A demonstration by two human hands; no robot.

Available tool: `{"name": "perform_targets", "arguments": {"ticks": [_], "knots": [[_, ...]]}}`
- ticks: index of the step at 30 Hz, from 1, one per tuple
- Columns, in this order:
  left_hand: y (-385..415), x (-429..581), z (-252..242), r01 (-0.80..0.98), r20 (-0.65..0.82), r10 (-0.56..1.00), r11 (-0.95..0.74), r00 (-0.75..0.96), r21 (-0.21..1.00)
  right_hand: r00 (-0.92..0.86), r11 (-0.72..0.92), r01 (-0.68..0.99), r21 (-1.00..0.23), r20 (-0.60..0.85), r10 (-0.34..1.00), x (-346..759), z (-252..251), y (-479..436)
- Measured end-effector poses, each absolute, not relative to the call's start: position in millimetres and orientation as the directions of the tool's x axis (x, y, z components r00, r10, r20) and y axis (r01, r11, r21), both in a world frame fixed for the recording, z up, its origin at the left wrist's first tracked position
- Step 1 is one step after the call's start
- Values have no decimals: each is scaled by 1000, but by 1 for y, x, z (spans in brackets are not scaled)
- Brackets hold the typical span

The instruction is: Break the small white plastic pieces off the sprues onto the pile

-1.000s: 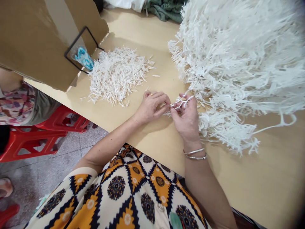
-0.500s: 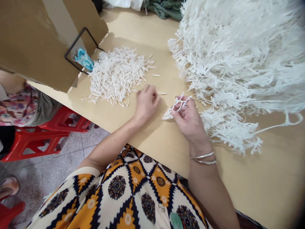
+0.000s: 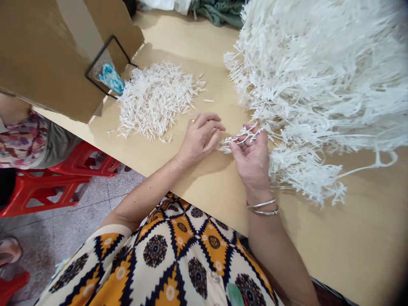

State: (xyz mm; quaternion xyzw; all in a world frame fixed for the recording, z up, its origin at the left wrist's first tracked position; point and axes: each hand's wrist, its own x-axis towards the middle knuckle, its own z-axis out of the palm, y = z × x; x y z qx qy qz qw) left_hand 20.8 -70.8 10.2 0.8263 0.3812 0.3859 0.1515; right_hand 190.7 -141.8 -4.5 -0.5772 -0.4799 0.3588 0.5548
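Far left on the table point(image 3: 197, 46) lies a pile of loose white pieces point(image 3: 156, 100), well apart from the hands. The left hand point(image 3: 199, 138) rests near the table edge, its fingers curled and closing toward the left tip of a white branched sprue point(image 3: 240, 137), whether pinching it yet I cannot tell. The sprue's long axis runs left-right between the hands; the right hand point(image 3: 251, 159), palm up, grips its right part, just beside the big heap point(image 3: 318, 85).

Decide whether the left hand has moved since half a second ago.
Yes. The left hand has come back right, away from the small pile, to the branched white piece held in the right hand.
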Motion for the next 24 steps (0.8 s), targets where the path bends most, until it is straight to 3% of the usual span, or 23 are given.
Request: {"name": "perform_targets", "arguments": {"ticks": [5,14,20,24], "knots": [[-71,24,10,398,393,666,-717,634,572,284,101,147,-984,140,949,191,-4,-141],[-67,21,13,324,296,715,-592,633,738,265,53,232,-971,115,957,185,3,-143],[-64,21,12,218,315,705,-555,635,803,268,58,282,-958,136,954,189,0,-142],[-62,22,11,244,275,720,-527,638,814,300,70,264,-962,151,942,188,-2,-141]]}}
